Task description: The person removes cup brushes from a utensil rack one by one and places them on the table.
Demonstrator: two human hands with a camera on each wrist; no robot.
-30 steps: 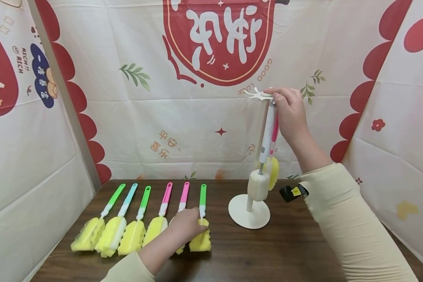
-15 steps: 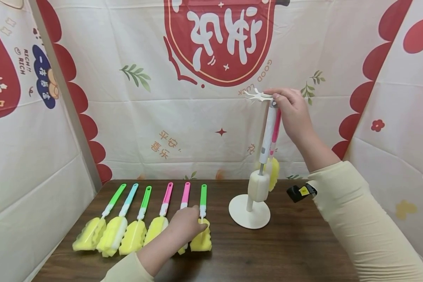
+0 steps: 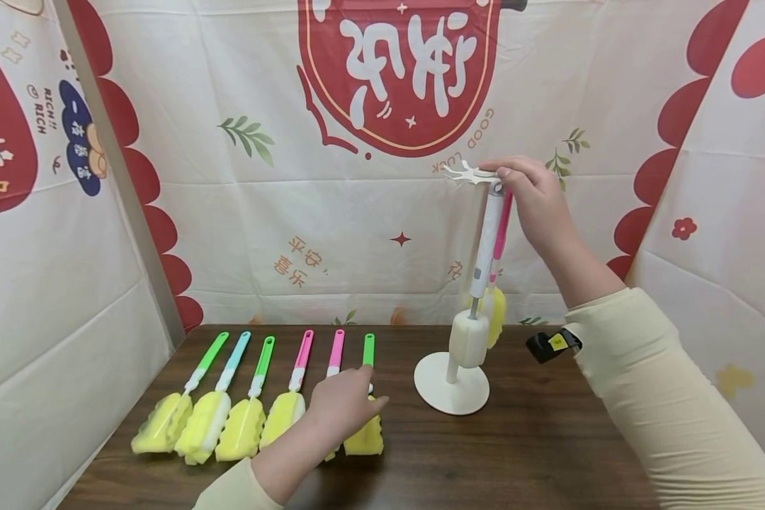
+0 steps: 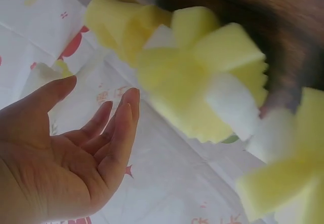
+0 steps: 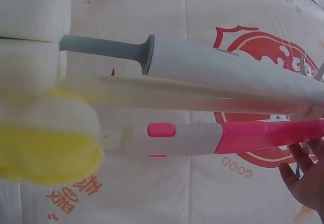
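Observation:
A white stand (image 3: 451,394) with a hook crown (image 3: 462,173) carries two hanging brushes. My right hand (image 3: 529,195) pinches the top of the white-handled brush (image 3: 489,241) at the hooks, and its white sponge (image 3: 468,338) dangles near the pole. Behind it hangs a pink-handled brush (image 3: 501,227) with a yellow sponge (image 3: 497,308). The right wrist view shows both handles, white (image 5: 223,64) and pink (image 5: 268,135), with fingers (image 5: 304,181) at the lower right. My left hand (image 3: 344,405) hovers flat over the green-handled brush (image 3: 367,350), fingers straight (image 4: 121,133), holding nothing.
Several yellow sponge brushes (image 3: 229,418) with green, blue and pink handles lie in a row on the dark wooden table (image 3: 516,453). Printed cloth walls (image 3: 70,283) close in the left, back and right. A black wrist device (image 3: 551,345) sits on my right sleeve.
My left hand has lifted off the green-handled brush's sponge and straightened its fingers. The right hand stays at the top of the stand.

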